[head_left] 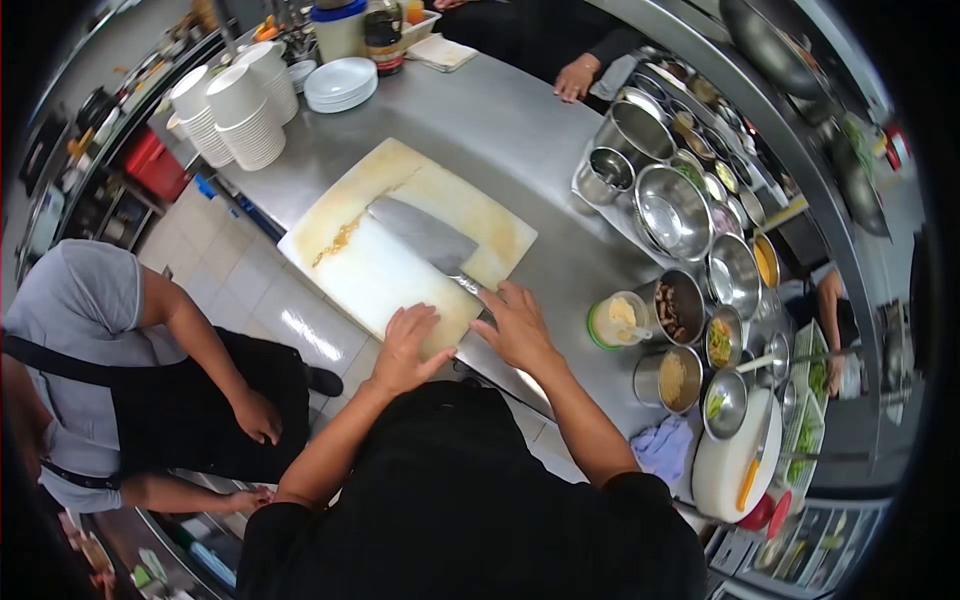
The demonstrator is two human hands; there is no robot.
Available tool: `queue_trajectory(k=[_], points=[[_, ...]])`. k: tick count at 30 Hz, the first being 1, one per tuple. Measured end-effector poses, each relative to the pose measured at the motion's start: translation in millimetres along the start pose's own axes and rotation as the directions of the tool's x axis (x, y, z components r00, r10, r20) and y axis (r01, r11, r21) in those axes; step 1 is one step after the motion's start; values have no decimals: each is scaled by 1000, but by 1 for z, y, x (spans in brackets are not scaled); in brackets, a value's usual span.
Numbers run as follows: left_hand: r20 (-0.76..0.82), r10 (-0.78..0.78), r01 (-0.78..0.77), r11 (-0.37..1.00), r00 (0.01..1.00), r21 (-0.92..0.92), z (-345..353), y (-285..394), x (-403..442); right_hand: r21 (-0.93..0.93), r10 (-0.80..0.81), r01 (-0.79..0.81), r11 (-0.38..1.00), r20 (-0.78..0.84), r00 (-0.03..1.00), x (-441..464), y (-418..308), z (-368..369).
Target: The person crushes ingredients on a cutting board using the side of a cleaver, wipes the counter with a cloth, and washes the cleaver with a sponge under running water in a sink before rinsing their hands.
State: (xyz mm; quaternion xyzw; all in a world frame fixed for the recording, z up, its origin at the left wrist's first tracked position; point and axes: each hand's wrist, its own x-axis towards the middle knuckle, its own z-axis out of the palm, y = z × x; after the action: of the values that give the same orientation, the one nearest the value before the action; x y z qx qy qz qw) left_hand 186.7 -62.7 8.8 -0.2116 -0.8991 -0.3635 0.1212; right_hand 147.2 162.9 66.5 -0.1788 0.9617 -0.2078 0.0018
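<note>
A white cutting board [375, 285] lies at an angle on the steel counter. Across it rests a cleaver-like knife [420, 232] with a broad blade, its handle pointing toward my right hand [522, 328]. That hand has its fingers spread, with the fingertips at the end of the handle; I cannot tell whether they touch it. My left hand [408, 350] is open, fingers stretched over the board's near edge. A streak of yellow-brown chopped food [338, 240] lies left of the blade.
Stacked white bowls [245, 115] and plates [342, 84] stand at the back left. Metal bowls [675, 210], a tub [618, 320] and a round white board [740, 455] with an orange-handled knife [748, 480] fill the right. A person [170, 370] stands left; another's hand [576, 78] rests on the far edge.
</note>
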Motion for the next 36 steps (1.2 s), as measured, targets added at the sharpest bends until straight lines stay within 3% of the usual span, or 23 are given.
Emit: queue_trajectory(k=[3,10,12,15,16,17,18,19,22,24,28,29,30,31,32,33,34,35,36], points=[[39,-37,33,995,999,98,6,16,-6,25,1,-4,1000,117,993,27,6,21],[-64,-149,151,988,987,38,12,21,-17,-15,-111,118,993,229,967,69,9,27],[-55,-172,173,985,984,12,15,23,-14,171,-82,4,985,450,889,82,-2,7],[-7,-183,184,982,983,44,20,32,3,309,-118,-28,951,442,889,91,3,15],[29,-174,171,980,984,97,23,37,10,411,-302,190,892,229,925,93,12,31],[20,-185,183,979,982,94,30,39,16,409,-310,194,892,239,920,95,25,43],[79,-221,200,956,972,215,37,39,21,474,-234,69,878,298,925,95,21,34],[130,-262,206,920,956,334,43,35,26,506,-225,45,861,299,928,95,25,31],[152,-272,199,904,950,378,46,23,25,581,-160,-40,813,290,944,90,25,7],[168,-258,180,909,951,377,41,19,18,508,71,-355,785,495,866,79,10,-42],[244,-259,164,922,935,350,9,5,-1,629,128,-356,691,378,917,43,35,-70],[258,-233,138,931,938,337,0,-1,-7,605,-47,-22,796,98,994,33,50,-71],[269,-235,140,934,934,330,-8,-3,-10,479,-254,303,824,-165,953,25,57,-70],[277,-233,138,936,932,323,-12,-5,-10,479,-246,293,827,-160,956,18,48,-77],[277,-224,139,946,935,293,-15,-6,-10,732,-68,52,680,-7,998,9,33,-90],[278,-210,136,955,937,262,-18,-7,-9,880,65,-196,434,186,980,4,25,-96],[279,-191,122,961,941,247,-20,-6,-6,878,82,-202,434,185,979,1,29,-96],[288,-179,112,965,941,236,-18,-7,-2,822,88,-296,487,291,953,0,37,-96],[201,-170,150,983,965,108,-16,-7,3,752,100,-385,536,396,913,-2,44,-94]])
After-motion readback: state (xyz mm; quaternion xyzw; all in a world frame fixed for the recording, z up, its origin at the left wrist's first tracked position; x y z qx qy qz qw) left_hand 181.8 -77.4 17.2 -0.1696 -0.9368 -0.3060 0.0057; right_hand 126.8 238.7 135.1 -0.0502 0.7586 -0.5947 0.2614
